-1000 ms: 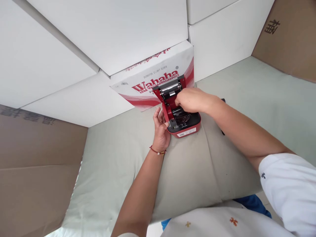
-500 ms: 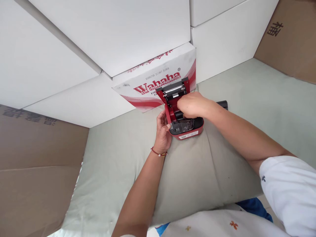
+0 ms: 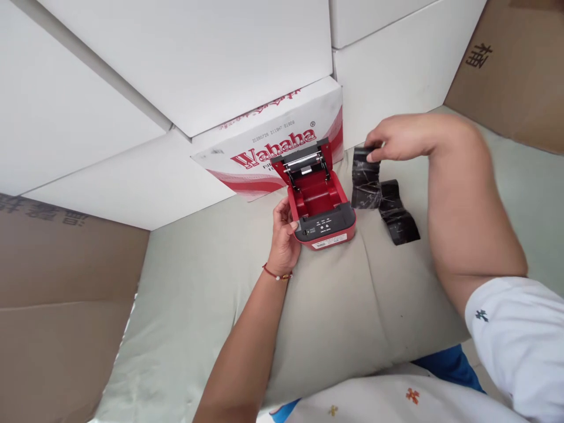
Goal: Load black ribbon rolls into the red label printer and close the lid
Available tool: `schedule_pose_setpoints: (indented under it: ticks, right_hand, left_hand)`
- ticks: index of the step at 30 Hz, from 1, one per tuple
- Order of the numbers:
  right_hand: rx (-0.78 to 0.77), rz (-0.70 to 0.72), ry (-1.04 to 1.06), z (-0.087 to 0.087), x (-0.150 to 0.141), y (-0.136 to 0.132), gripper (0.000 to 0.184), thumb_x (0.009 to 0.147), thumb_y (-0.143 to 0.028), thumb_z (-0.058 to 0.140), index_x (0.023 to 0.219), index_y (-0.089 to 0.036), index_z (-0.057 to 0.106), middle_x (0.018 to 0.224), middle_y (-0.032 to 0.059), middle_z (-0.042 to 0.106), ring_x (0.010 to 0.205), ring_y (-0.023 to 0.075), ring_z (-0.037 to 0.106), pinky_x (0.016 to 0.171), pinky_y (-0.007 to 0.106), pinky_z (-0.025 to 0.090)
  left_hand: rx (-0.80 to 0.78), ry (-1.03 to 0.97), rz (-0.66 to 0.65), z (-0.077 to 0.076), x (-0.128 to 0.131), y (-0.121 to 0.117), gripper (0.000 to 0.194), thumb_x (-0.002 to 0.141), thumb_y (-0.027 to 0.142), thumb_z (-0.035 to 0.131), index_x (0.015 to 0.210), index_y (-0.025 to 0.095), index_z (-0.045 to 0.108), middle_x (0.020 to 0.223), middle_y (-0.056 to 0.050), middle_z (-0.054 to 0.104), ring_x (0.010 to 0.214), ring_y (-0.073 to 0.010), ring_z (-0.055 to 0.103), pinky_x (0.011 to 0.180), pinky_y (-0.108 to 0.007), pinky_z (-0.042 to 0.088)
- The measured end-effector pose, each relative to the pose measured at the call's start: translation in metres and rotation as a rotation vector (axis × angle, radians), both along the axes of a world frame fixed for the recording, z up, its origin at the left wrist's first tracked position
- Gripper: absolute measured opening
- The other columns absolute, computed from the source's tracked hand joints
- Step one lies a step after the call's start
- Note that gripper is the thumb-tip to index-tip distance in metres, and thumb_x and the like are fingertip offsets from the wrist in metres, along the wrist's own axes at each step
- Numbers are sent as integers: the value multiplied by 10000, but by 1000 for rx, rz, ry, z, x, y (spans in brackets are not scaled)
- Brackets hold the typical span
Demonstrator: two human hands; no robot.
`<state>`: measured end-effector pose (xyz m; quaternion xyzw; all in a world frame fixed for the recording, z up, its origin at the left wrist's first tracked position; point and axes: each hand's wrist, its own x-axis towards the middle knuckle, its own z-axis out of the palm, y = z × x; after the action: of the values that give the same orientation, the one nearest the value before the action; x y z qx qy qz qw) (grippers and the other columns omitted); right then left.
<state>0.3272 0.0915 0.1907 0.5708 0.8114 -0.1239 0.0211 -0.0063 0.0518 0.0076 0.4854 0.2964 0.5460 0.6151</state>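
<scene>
A small red-and-black label printer (image 3: 325, 232) sits on the cloth with its lid (image 3: 303, 160) raised. The red inner bay is in plain sight, with no roll inside. My left hand (image 3: 285, 235) holds the printer's left side, thumb over the top edge and fingers along the wall. To the right of the printer, my right hand (image 3: 399, 138) pinches the upper end of a glossy, creased black strip (image 3: 365, 182), which hangs down close to the cloth. A second crumpled black strip (image 3: 399, 214) lies just right of it; whether the two touch is unclear.
Behind the printer stands a white-and-red Wahaha carton (image 3: 264, 147), close to the lid. White boxes (image 3: 259, 53) are stacked behind it. Brown cardboard walls the left (image 3: 66, 305) and right (image 3: 511, 76) sides. Pale green cloth (image 3: 198, 282) covers the surface.
My right hand has come out of the printer and moved right, with the black strip now in its fingers. The printer's bay, previously covered, shows. My left hand keeps its hold.
</scene>
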Motion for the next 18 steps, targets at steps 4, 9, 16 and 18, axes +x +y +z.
schedule_pose_setpoints:
  ticks: [4,9,16,18]
  right_hand:
    - [-56,-92,5,-23,-22,7,490,1058,-522,757,1406,-194,864,1378,159,834,1215,339,753,988,443,549]
    - [-212,-221,-72,-22,-18,20,331,997,-219,793,1313,-203,892,1281,124,860,1098,313,784,902,416,567]
    - [-442,-270,-177,-35,13,19,282,1025,-357,798,1062,-105,918,1118,106,873,1029,236,790,858,353,529]
    - [-494,-286,-182,-40,4,20,472,1106,-393,642,941,-29,892,1109,135,870,1036,205,792,834,348,499]
  left_hand:
    - [-8,6,1,1,-1,-1,707,837,600,989,1464,399,733,1663,-31,660,1562,-292,616,1273,-425,563]
    - [-10,16,0,1,-2,-3,692,840,630,986,1446,410,735,1664,-24,654,1534,-288,633,1262,-433,573]
    - [19,26,5,-1,-5,0,653,852,622,983,1424,409,752,1622,-18,679,1486,-265,662,1219,-394,597]
    - [20,20,12,-1,-5,0,658,841,619,993,1417,399,761,1609,-25,690,1451,-264,683,1188,-384,612]
